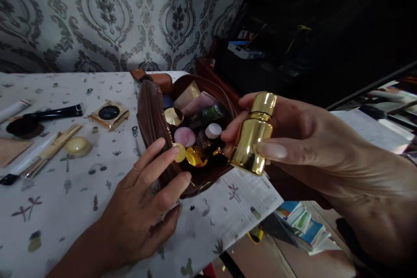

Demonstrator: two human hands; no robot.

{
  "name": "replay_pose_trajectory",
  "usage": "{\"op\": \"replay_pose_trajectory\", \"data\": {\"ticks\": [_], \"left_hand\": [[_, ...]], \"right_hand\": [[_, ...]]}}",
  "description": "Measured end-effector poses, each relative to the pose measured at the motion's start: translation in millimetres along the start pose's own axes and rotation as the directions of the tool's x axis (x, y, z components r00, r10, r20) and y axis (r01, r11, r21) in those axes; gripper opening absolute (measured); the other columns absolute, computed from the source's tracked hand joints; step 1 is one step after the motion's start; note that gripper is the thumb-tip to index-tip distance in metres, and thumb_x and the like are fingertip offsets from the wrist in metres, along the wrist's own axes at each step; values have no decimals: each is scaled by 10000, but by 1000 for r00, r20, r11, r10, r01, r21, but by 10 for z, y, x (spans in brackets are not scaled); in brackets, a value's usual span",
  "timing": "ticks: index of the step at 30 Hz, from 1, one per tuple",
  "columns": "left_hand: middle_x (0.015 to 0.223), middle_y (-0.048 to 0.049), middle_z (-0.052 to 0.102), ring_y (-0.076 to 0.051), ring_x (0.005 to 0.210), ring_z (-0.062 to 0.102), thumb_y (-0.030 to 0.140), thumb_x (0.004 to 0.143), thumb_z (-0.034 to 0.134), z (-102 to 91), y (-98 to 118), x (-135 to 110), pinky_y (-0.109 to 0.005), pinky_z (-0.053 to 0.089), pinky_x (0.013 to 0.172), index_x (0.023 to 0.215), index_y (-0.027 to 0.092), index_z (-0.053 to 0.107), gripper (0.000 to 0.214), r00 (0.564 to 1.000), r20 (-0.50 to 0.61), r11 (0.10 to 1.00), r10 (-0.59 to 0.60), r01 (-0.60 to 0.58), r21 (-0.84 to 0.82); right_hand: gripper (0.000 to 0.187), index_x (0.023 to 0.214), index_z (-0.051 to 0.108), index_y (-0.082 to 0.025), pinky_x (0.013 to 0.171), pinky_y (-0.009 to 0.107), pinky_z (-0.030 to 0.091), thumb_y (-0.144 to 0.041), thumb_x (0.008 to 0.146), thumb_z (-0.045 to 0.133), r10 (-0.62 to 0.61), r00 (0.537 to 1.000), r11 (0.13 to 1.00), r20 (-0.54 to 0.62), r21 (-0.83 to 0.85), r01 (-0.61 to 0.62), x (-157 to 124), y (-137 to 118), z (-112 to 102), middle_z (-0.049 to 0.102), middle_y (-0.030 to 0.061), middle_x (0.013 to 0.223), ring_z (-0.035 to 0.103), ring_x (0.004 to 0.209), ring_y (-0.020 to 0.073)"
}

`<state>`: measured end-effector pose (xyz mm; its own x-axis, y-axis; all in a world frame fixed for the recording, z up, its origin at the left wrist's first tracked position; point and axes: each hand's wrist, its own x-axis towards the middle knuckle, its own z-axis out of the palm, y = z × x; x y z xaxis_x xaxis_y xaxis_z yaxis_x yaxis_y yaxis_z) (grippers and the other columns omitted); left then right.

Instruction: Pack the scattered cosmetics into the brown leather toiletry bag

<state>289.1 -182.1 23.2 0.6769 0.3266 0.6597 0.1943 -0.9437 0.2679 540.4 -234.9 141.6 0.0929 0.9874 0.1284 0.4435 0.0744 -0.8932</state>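
Clamps a shiny gold cylindrical bottle in the right hand, with long axis near upright, tilted right at the top, by the right rim of an open brown leather zip bag. Rests the left hand, with fingers apart, on the bag's near-left edge.

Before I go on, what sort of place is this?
Probably a room in a home: there's a patterned wall covering, a printed tablecloth and a brown zip bag of cosmetics.
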Motion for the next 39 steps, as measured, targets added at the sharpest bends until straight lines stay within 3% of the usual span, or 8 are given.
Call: {"op": "replay_pose_trajectory", "data": {"ticks": [4,8,11,14,22,27,34,39], "left_hand": [[1568,-138,424,-374,1538,259,132,887,621,-6,6,10,-620,386,1186,1343,203,543,469,1000,-2,1000,-3,3,1],[1569,-148,409,-351,1549,237,118,906,587,-4,22,27,-591,389,1194,1339,177,534,440,1000,-2,1000,6,-6,-1],[1570,-149,407,-346,1554,225,106,912,572,10,44,31,-569,384,1206,1312,166,549,405,1000,-23,1000,-10,10,-11],[1567,-143,419,-350,1550,237,105,917,563,26,61,20,-569,381,1207,1311,173,557,400,999,-34,999,-37,36,-13],[1626,-78,352,-335,1549,248,139,903,602,12,0,-34,-552,377,1215,1330,220,555,437,1000,-5,1000,-3,3,31],[1666,-67,275,-341,1550,242,109,869,629,3,-18,-36,-513,396,1207,1276,197,579,419,1000,-2,999,6,-6,54],[1689,-20,215,-306,1565,205,89,885,582,31,31,-33,-488,381,1229,1250,207,570,384,999,5,998,-36,35,57],[1665,2,282,-305,1552,246,62,863,589,97,46,-57,-496,434,1193,1291,252,566,468,995,-69,996,-73,76,42]], "right_hand": [[359,986,627,-251,591,216,616,-307,735,879,92,991,964,93,242,-112,2,-88,-21,749,-15,884,728,688,135],[497,1305,494,-333,678,225,615,-225,877,720,22,992,995,125,96,-34,-21,-81,-32,700,-41,930,706,764,119],[594,1383,376,-355,650,221,599,-250,893,695,-66,988,996,139,-52,74,-22,-14,-30,664,-40,954,697,789,129],[553,1321,376,-324,652,217,596,-264,886,712,-122,980,976,159,-161,148,4,51,-13,665,-30,944,691,788,136],[113,982,648,-240,563,225,482,-282,891,701,-166,961,865,223,-434,251,56,6,36,672,-28,798,610,627,112],[135,974,683,-222,529,223,440,-344,950,632,-187,954,846,235,-455,278,45,23,-35,686,-13,811,604,625,106],[118,919,603,-260,471,253,391,-336,904,692,-209,973,796,101,-560,229,8,98,-189,605,-68,634,495,521,106],[67,921,673,-253,579,239,484,-299,955,638,-252,940,801,232,-495,337,10,97,-236,667,-28,802,619,663,108]]}}
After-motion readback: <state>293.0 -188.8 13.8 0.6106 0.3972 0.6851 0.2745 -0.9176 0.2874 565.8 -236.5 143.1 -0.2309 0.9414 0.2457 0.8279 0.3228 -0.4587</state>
